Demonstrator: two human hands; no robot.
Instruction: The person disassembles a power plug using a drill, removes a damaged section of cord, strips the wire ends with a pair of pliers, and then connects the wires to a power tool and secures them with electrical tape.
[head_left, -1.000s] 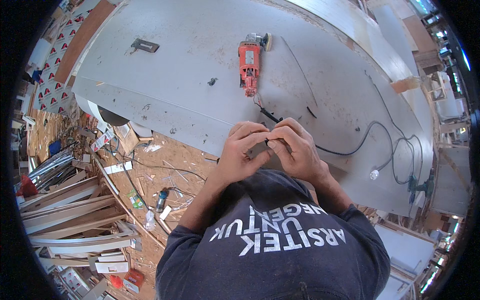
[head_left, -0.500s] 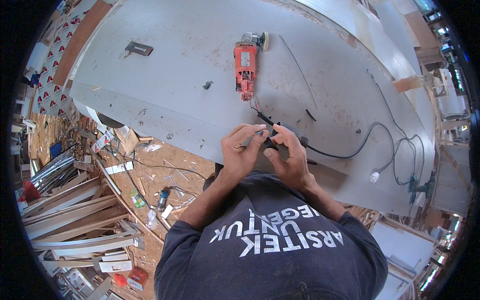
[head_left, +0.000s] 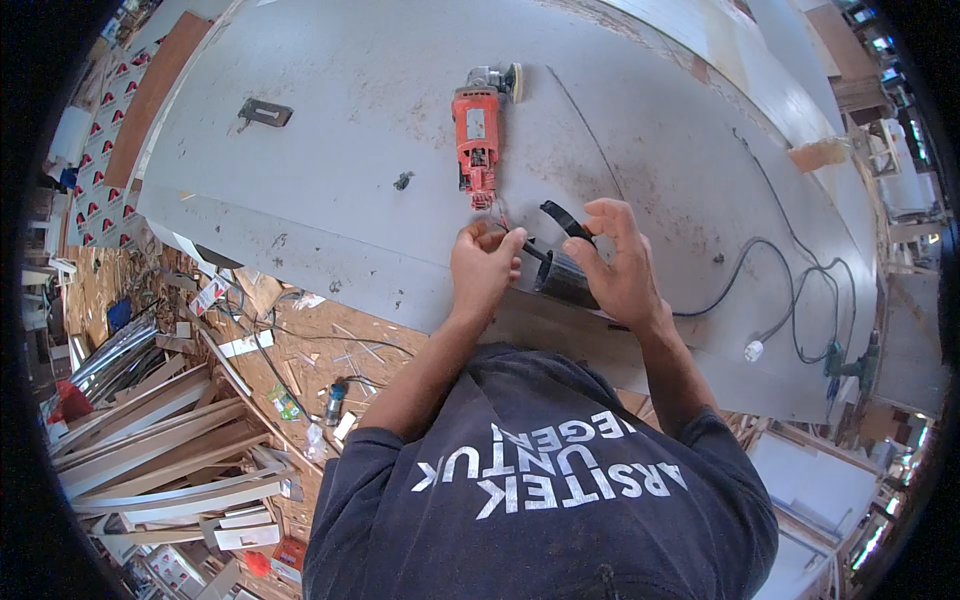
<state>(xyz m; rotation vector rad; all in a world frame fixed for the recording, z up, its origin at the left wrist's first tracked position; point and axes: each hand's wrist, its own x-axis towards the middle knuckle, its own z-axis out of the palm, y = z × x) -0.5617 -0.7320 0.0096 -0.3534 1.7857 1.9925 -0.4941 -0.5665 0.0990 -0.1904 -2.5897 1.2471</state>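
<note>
A red angle-grinder-type tool (head_left: 476,130) with a pad on its head lies on the grey sheet-topped bench (head_left: 330,170), thin wires (head_left: 503,218) running from its open rear. My left hand (head_left: 485,268) is closed at the black cable (head_left: 534,247) below those wires, fingers curled in a pinch. Between thumb and fingers of my right hand (head_left: 620,262) is a curved black piece (head_left: 557,219). Under that hand lies a black housing (head_left: 566,286), partly hidden, around the cable.
Cords with a white plug (head_left: 754,350) and a green tool (head_left: 850,367) lie on the right of the bench. A dark flat plate (head_left: 266,112) is at upper left. Below left are timber strips (head_left: 150,440), offcuts, cords and a small teal tool (head_left: 335,402) on the floor.
My hands, earlier together, have moved apart. The right has risen with the curved black piece; the left has shifted up to the cable near the wires. The black housing is more exposed.
</note>
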